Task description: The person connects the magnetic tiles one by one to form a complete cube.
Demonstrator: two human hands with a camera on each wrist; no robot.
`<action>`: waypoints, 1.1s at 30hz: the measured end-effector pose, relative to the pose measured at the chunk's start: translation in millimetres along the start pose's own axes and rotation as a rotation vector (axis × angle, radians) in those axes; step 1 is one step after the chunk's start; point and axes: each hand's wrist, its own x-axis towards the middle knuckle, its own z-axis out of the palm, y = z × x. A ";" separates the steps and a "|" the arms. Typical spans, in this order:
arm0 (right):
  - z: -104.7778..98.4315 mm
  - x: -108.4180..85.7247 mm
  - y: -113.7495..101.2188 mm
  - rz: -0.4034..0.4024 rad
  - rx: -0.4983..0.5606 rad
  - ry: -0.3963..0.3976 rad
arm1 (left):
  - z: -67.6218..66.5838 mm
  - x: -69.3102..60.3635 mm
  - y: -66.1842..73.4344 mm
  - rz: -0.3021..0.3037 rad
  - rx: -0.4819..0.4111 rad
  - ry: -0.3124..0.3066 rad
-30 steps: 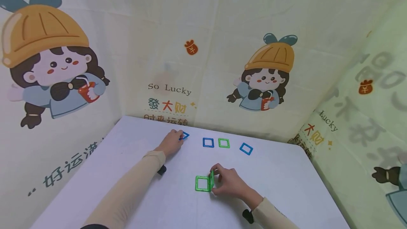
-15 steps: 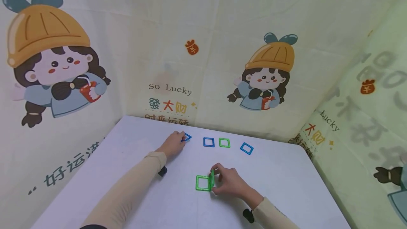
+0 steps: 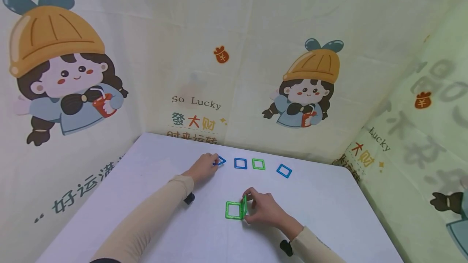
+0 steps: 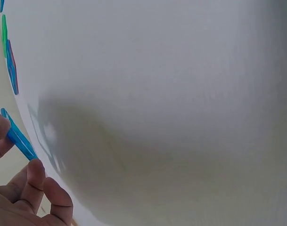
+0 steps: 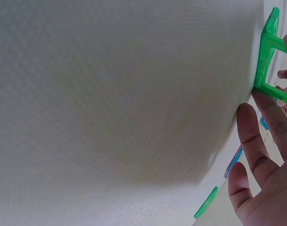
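In the head view, my left hand (image 3: pixel 202 168) pinches a blue triangular magnetic tile (image 3: pixel 223 160) near the table's far edge. The left wrist view has this blue tile edge-on, between thumb and fingers, apparently just off the surface. My right hand (image 3: pixel 268 210) grips a green square magnetic tile (image 3: pixel 244 208) that stands upright on the table. Its lower edge meets the right side of a flat green square tile (image 3: pixel 227 210), making a corner. From the right wrist, the green tiles (image 5: pixel 264 61) are partly cut off by the frame.
Along the back of the white table (image 3: pixel 183 230) lie a blue square tile (image 3: pixel 240 168), a green square tile (image 3: pixel 258 169) and a turned blue square tile (image 3: pixel 289 174). Printed cloth (image 3: pixel 248 104) rises behind and at both sides.
My left hand has moved right and slightly nearer with the blue triangular tile, toward the flat blue square. The right hand and both green tiles at the front have stayed put.
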 end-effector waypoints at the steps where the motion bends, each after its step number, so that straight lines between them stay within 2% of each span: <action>1: 0.4 0.3 0.4 0.002 -0.004 0.000 | 0.5 -0.2 0.6 0.008 0.000 0.002; 9: 0.9 0.4 1.7 0.009 0.000 -0.005 | -0.4 -4.8 10.9 0.049 0.008 -0.001; 18: -2.9 -2.5 0.1 0.003 -0.002 0.003 | 0.3 -0.9 15.9 0.054 0.016 -0.006; 27: -2.2 -4.0 0.0 0.020 0.018 -0.003 | -3.1 -0.4 19.4 0.097 0.039 -0.004; 33: -1.4 -2.6 0.2 0.002 0.004 -0.002 | -8.0 -3.5 23.2 0.082 0.057 -0.013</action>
